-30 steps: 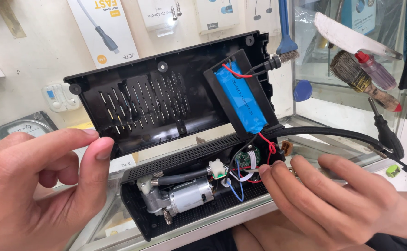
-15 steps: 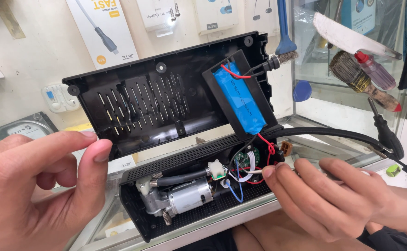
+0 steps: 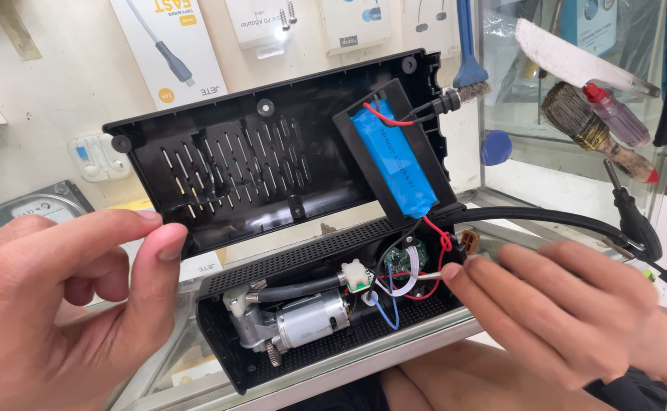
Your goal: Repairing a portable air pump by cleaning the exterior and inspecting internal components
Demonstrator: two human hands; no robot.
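Head view: My left hand (image 3: 59, 304) sits at the near left, fingers loosely curled, thumb and forefinger almost meeting beside the lower left corner of the raised black lid (image 3: 250, 167); whether they touch the lid I cannot tell, and they grasp nothing. My right hand (image 3: 569, 304) lies at the near right, fingers extended and relaxed, fingertips (image 3: 455, 272) resting at the right end of the open black housing (image 3: 333, 335), just beside the small round circuit board (image 3: 403, 259) and its red and white wires. The housing lies on the glass counter (image 3: 455, 329). Inside, the silver motor (image 3: 307, 320) occupies the left part. A blue battery pack (image 3: 393, 156) sits in the lid's frame, above the board.
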